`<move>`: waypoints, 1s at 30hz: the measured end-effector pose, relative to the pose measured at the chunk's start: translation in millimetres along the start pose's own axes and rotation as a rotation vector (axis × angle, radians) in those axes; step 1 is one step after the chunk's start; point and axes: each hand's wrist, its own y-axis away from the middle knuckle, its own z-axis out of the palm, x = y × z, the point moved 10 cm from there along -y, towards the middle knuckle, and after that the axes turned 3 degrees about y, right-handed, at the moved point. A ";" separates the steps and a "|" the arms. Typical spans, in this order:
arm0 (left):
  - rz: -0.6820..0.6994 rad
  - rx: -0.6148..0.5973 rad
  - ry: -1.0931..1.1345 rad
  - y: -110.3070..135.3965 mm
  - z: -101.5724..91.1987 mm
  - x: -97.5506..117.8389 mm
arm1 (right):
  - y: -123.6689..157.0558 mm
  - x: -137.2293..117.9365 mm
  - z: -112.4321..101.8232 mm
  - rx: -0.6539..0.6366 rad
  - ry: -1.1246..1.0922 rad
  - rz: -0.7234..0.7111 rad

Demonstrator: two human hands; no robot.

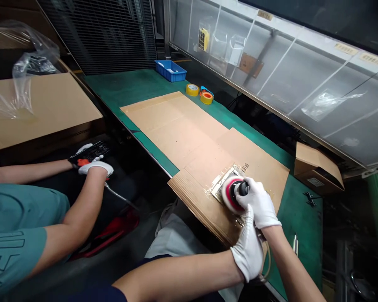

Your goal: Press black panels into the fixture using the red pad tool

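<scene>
My right hand [258, 202], in a white glove, is closed over the black top of a round sander [231, 193] with a red and white pad. The pad presses on a small shiny metal plate [222, 181] lying on a cardboard sheet [182, 134]. My left hand [247, 248], also gloved, sits just under my right wrist. Its fingers are curled round the rear of the sander, where a hose [268, 262] leaves it; the grip itself is partly hidden.
A co-worker in a teal shirt sits at left, gloved hands [94, 164] on a dark flat part [90, 152]. The green bench [119, 86] carries two yellow tape rolls [199, 93], a blue tray [170, 70] and a small carton [317, 168]. A large carton [44, 109] stands at left.
</scene>
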 end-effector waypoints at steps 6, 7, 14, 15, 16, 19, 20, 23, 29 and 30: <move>0.164 -0.133 -0.230 4.8 17.6 31.4 | 1.8 -5.3 -4.0 0.046 0.016 0.067; 0.170 -0.144 -0.263 4.7 19.0 34.0 | 1.6 -9.0 -4.9 0.054 0.014 0.051; 0.181 -0.179 -0.383 12.2 28.9 50.2 | -0.1 -20.6 -9.5 0.083 0.038 0.017; 0.180 -0.205 -0.382 13.2 33.0 51.3 | 0.0 -14.6 -11.1 0.090 0.058 0.076; 0.174 -0.217 -0.386 13.7 35.5 51.5 | 0.5 -12.7 -11.3 0.089 0.064 0.089; 0.149 -0.188 -0.418 12.5 33.1 49.4 | 3.3 -22.8 -5.9 0.044 0.011 -0.062; 0.141 -0.178 -0.429 11.7 30.7 47.8 | 4.3 -23.7 -4.7 0.033 -0.007 -0.092; 0.144 -0.207 -0.428 9.3 27.3 42.4 | 3.0 -6.0 -9.4 0.058 0.020 0.019; 0.133 -0.201 -0.460 -1.8 16.5 25.8 | 0.0 4.6 -11.6 0.021 0.012 0.001; 0.137 -0.195 -0.463 -3.1 15.8 24.5 | 0.0 6.0 -12.2 0.015 0.016 0.008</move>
